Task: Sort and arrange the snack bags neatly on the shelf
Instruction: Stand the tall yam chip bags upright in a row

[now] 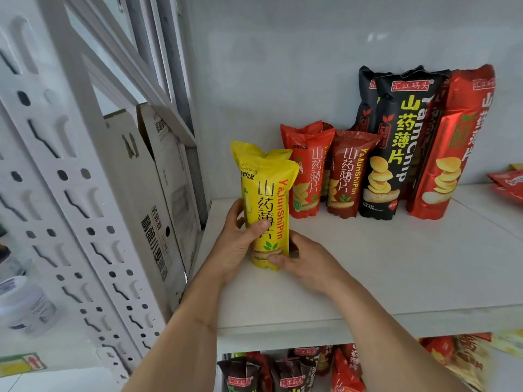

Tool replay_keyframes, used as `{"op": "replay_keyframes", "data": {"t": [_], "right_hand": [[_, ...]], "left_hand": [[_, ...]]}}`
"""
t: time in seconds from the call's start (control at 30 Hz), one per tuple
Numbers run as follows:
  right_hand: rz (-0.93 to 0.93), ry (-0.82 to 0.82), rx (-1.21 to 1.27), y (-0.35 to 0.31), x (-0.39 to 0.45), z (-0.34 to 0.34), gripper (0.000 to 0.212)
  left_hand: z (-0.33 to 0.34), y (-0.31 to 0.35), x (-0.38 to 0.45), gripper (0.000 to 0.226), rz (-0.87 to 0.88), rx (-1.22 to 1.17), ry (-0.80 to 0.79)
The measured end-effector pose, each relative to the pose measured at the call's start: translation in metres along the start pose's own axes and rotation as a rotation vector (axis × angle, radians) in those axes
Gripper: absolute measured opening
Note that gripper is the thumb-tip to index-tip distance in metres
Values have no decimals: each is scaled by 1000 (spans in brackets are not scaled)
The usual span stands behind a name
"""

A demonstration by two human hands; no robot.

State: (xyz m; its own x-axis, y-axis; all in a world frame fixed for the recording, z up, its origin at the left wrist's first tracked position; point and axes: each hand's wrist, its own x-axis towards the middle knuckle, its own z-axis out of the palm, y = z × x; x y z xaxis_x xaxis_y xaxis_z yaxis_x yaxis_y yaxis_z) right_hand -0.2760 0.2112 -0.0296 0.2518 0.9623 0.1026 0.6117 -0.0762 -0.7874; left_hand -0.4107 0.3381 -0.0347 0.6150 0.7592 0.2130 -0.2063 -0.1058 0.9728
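Observation:
A yellow snack bag (266, 199) stands upright on the white shelf (396, 264) near its left end, with a second yellow bag just behind it. My left hand (240, 244) grips its left side, thumb across the front. My right hand (305, 258) holds its lower right edge at the base. Behind, against the back wall, stand two small red bags (308, 171), a dark red bag (345, 176), tall black bags (396, 142) and a tall red bag (452, 142).
Flattened cardboard boxes (158, 193) lean left of the shelf beside a white perforated upright (70, 193). More red packets (506, 182) lie at the shelf's far right. The shelf below holds several black and red bags (297, 372). A white jar (25, 304) sits at lower left.

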Motion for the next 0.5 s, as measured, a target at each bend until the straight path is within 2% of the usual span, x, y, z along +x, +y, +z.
{"op": "replay_keyframes", "data": {"t": [0.17, 0.3, 0.5], "right_hand": [[20, -91, -122, 5, 27, -13, 64], [-40, 9, -22, 9, 49, -13, 84], [-38, 81, 143, 25, 66, -14, 50]], "left_hand": [[10, 3, 19, 116, -1, -36, 5], [17, 1, 35, 112, -21, -7, 6], [17, -3, 58, 117, -35, 32, 35]]}}
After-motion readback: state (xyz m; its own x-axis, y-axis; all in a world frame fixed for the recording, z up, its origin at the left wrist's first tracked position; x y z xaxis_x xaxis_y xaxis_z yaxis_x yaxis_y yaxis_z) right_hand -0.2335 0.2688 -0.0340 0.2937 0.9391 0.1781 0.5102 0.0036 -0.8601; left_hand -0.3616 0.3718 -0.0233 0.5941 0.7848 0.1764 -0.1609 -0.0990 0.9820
